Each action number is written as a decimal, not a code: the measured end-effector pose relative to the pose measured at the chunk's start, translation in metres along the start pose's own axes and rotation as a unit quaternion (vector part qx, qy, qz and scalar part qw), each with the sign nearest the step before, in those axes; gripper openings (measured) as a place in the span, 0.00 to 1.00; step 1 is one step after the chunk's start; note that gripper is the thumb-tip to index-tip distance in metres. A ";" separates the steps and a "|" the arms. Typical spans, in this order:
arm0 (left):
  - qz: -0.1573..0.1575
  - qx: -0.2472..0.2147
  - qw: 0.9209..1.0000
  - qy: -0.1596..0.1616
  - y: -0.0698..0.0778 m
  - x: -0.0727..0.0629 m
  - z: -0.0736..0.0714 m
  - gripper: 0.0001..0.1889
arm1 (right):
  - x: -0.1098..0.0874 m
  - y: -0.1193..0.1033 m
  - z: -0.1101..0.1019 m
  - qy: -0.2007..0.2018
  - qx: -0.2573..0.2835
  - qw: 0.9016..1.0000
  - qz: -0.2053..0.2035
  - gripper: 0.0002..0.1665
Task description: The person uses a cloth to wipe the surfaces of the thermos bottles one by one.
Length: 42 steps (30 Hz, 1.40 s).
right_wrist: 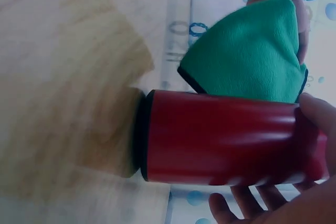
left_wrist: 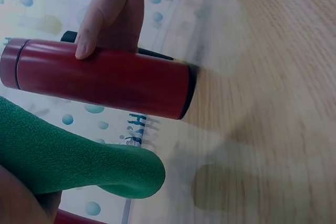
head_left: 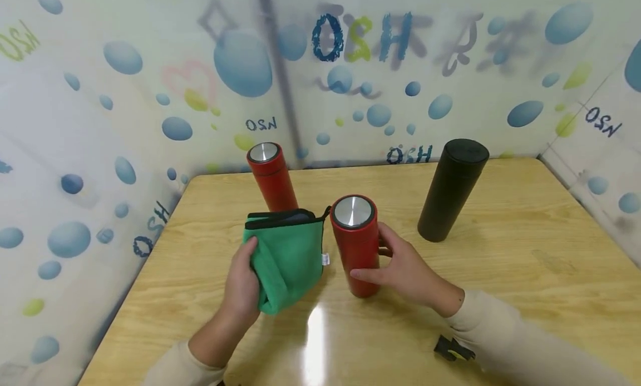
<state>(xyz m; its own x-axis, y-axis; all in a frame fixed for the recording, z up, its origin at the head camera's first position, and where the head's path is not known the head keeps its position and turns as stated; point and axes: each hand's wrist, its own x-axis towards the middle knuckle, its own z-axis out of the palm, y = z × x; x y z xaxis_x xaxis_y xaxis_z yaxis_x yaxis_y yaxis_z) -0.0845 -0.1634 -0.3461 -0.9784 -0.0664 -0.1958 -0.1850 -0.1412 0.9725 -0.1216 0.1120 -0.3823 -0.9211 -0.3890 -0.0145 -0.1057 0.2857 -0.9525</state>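
My left hand grips a folded green fleece cloth with black edging, a small white tag and a black loop at one corner. The cloth is held up above the table. Beside it, my right hand holds a red thermos flask with a silver-topped lid, thumb on the near side and fingers round the right. The flask is upright, its dark base close over the table in the right wrist view. In that view the cloth overlaps the flask's side.
A slimmer red flask stands behind the cloth, its lower part hidden. To the right stands a tall black flask. A small black object lies by my right sleeve. Patterned sheeting encloses the wooden table at the back and sides.
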 end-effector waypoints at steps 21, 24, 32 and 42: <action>0.215 0.045 0.975 -0.017 0.005 0.028 0.075 0.22 | -0.012 0.013 0.000 -0.010 -0.018 0.998 -0.066 0.49; 0.235 0.046 0.970 -0.035 0.005 0.029 0.088 0.22 | -0.011 0.014 -0.001 -0.007 -0.028 0.997 -0.073 0.49; 0.263 0.056 0.956 -0.114 0.007 0.030 0.101 0.24 | -0.008 0.015 0.001 -0.019 -0.037 0.995 -0.088 0.48; 0.251 0.062 0.956 -0.141 0.003 0.033 0.102 0.24 | -0.009 0.018 0.000 -0.020 -0.028 0.996 -0.078 0.47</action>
<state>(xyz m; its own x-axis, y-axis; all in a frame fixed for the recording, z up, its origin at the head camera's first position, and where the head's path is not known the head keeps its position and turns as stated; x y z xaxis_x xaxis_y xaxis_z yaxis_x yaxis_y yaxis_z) -0.1272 -0.0655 -0.3368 -0.9293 0.1763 0.3246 0.3223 -0.0422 0.9457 -0.1156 0.1209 -0.3989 -0.8767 -0.4661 0.1186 -0.2678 0.2682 -0.9254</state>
